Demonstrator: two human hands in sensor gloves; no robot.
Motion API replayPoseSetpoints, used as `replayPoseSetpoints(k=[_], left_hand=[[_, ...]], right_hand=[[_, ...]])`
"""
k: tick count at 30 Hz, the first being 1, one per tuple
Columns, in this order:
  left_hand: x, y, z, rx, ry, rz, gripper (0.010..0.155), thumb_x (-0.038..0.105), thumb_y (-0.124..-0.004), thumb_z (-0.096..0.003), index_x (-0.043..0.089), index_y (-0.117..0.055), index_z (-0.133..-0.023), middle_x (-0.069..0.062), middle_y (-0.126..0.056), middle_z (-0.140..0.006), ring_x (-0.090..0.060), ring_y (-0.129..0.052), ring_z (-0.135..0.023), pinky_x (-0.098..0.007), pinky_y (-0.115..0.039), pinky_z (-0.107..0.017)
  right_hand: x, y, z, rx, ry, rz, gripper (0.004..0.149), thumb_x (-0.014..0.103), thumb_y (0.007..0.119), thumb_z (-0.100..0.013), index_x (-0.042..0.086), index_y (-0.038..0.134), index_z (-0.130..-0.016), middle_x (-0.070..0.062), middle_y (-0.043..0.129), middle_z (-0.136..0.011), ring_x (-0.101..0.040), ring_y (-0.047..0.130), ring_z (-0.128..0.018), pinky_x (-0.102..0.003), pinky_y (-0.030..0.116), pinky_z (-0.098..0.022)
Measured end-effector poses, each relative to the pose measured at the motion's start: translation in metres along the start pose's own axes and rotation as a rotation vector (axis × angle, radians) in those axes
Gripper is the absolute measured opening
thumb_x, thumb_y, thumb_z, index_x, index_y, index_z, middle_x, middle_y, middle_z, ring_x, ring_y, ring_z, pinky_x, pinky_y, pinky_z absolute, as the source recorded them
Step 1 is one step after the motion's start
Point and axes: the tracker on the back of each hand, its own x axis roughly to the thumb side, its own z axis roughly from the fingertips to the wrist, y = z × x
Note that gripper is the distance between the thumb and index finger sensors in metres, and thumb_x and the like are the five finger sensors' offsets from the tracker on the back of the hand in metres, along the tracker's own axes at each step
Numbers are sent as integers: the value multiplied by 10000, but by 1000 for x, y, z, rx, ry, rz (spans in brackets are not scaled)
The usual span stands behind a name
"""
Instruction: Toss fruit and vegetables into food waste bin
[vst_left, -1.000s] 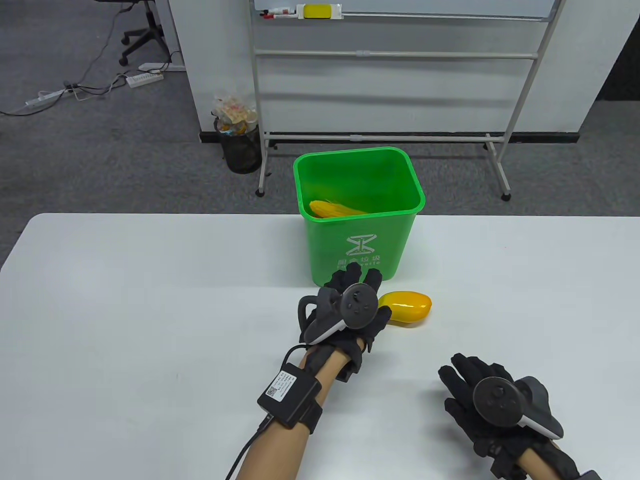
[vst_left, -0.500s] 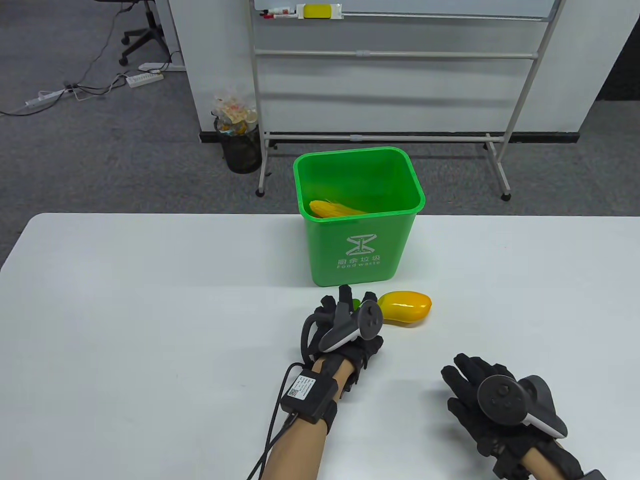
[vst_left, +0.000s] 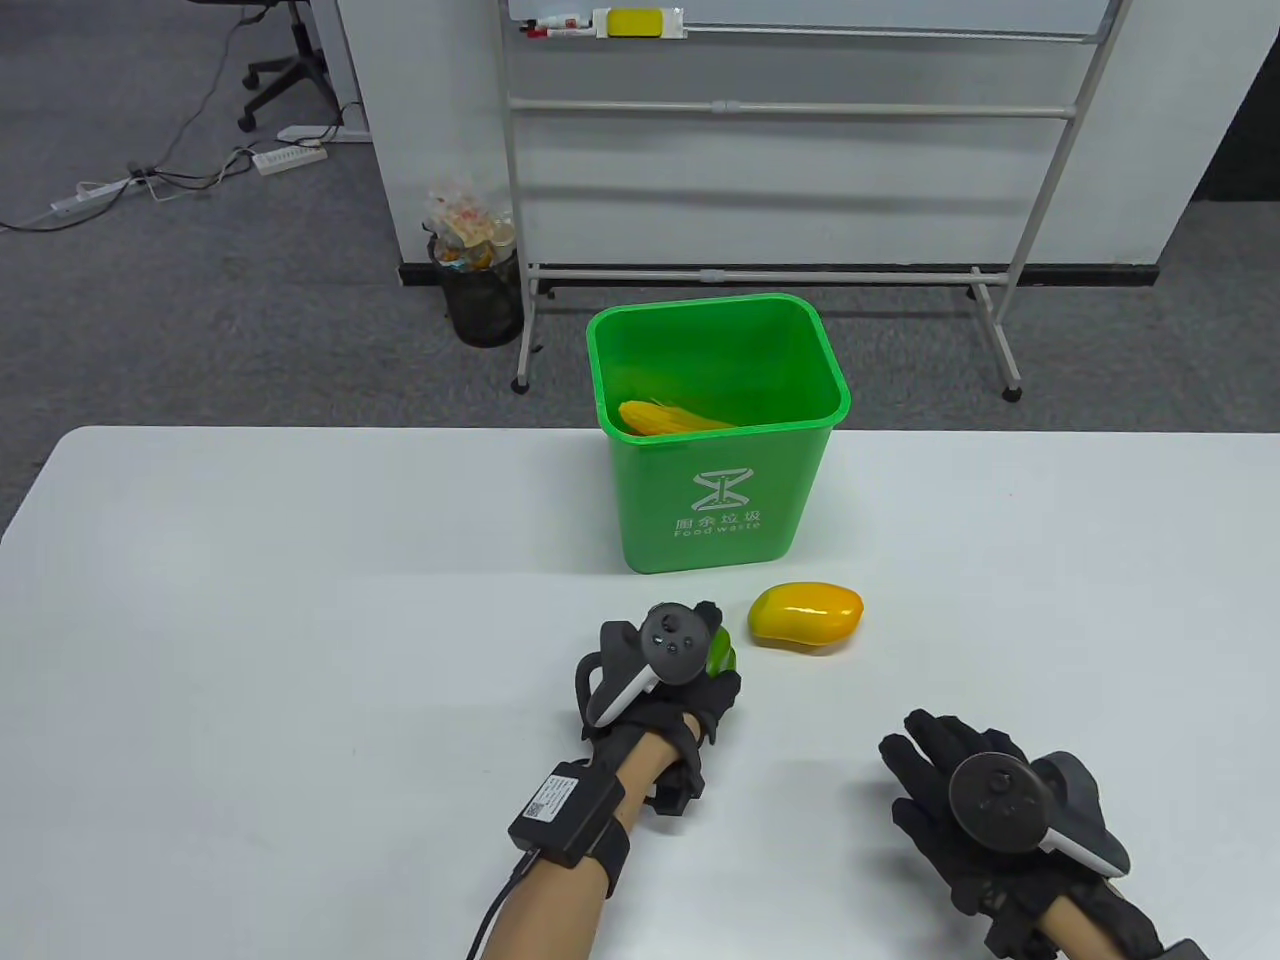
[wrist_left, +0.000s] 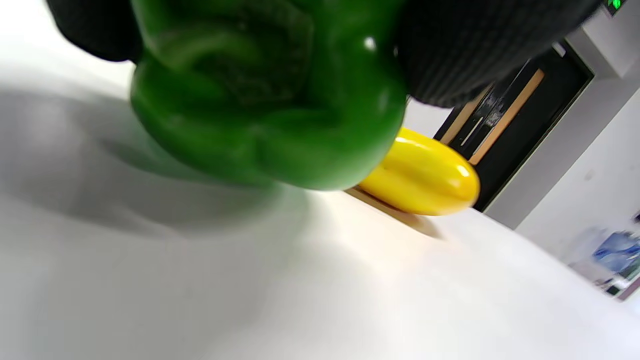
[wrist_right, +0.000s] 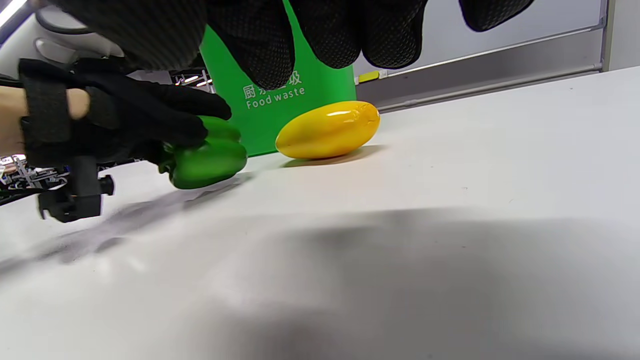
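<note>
My left hand (vst_left: 690, 665) grips a green bell pepper (vst_left: 720, 655) just above the table, in front of the green food waste bin (vst_left: 715, 500). The pepper fills the top of the left wrist view (wrist_left: 270, 100) and shows in the right wrist view (wrist_right: 207, 157). A yellow mango (vst_left: 805, 615) lies on the table right of the pepper, also in the wrist views (wrist_left: 422, 175) (wrist_right: 327, 129). A yellow corn cob (vst_left: 665, 418) lies inside the bin. My right hand (vst_left: 950, 790) rests open and empty on the table at the front right.
The white table (vst_left: 250, 600) carries the bin at its far middle. Beyond it stand a whiteboard frame (vst_left: 780, 270) and a black mesh wastebasket (vst_left: 482, 295) on the grey floor.
My left hand closed around the green pepper near the bin's front and drew it back toward me and slightly left. The right hand and the mango have stayed put.
</note>
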Motion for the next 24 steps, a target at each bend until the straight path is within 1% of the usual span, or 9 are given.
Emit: replayPoseSetpoints(k=[9, 11, 13, 16, 18, 20, 21, 22, 24], left_hand=[[-13, -12, 45, -172, -98, 412, 774, 593, -709, -433, 139, -536, -1035, -361, -630, -995, -580, -894, -726, -616, -820, -497], [-11, -20, 55, -265, -114, 577, 780, 613, -681, -441, 123, -546, -1031, -366, -662, -977, -556, -942, -692, -593, -859, -472], [-4, -30, 65, -431, -147, 873, 791, 620, -658, -456, 93, -539, -1034, -375, -677, -968, -551, -967, -665, -588, -874, -453], [20, -18, 67, -499, -224, 1107, 789, 607, -664, -477, 66, -541, -1038, -387, -671, -969, -571, -958, -658, -605, -858, -450], [49, 19, 54, -456, -336, 1126, 788, 627, -645, -486, 90, -525, -1050, -364, -667, -987, -543, -960, -683, -581, -865, -473], [89, 89, 28, -308, -455, 1167, 786, 648, -613, -488, 122, -499, -1061, -329, -655, -1014, -506, -960, -720, -552, -871, -509], [100, 113, 18, -237, -468, 1197, 792, 655, -596, -485, 128, -474, -1064, -317, -640, -1025, -493, -951, -740, -542, -868, -525], [112, 149, 4, -128, -420, 1234, 823, 656, -564, -482, 108, -385, -1069, -311, -585, -1050, -495, -907, -794, -549, -843, -567], [114, 187, -19, 2, -243, 1215, 967, 696, -495, -446, 35, -104, -1033, -388, -238, -1070, -618, -646, -905, -649, -662, -648]], right_hand=[[0, 3, -1, 21, 4, 7, 689, 479, 702, -433, 180, 598, -1045, -133, 479, -1123, -450, 550, -1060, -724, 419, -720], [0, 4, -2, 24, 3, 11, 689, 479, 701, -433, 181, 599, -1045, -142, 478, -1122, -451, 550, -1059, -723, 422, -720], [1, 5, -2, 28, 1, 15, 689, 480, 701, -433, 181, 597, -1045, -129, 480, -1123, -449, 552, -1059, -722, 422, -720], [3, 6, -3, 33, -3, 22, 688, 481, 699, -433, 181, 597, -1045, -130, 479, -1123, -449, 553, -1058, -722, 423, -719], [3, 6, -3, 32, -3, 24, 688, 482, 698, -434, 183, 597, -1045, -130, 478, -1123, -448, 554, -1058, -721, 426, -720], [3, 5, -3, 28, -4, 24, 687, 483, 696, -434, 185, 596, -1044, -129, 479, -1123, -448, 557, -1057, -719, 429, -719], [3, 5, -3, 27, -2, 23, 687, 484, 696, -434, 184, 597, -1044, -135, 479, -1122, -448, 558, -1057, -720, 430, -718], [3, 6, -3, 30, 0, 23, 686, 484, 695, -435, 186, 595, -1045, -129, 480, -1122, -447, 555, -1058, -720, 430, -718], [4, 6, -3, 34, 2, 22, 688, 484, 695, -435, 184, 594, -1045, -129, 478, -1123, -447, 556, -1057, -720, 429, -718]])
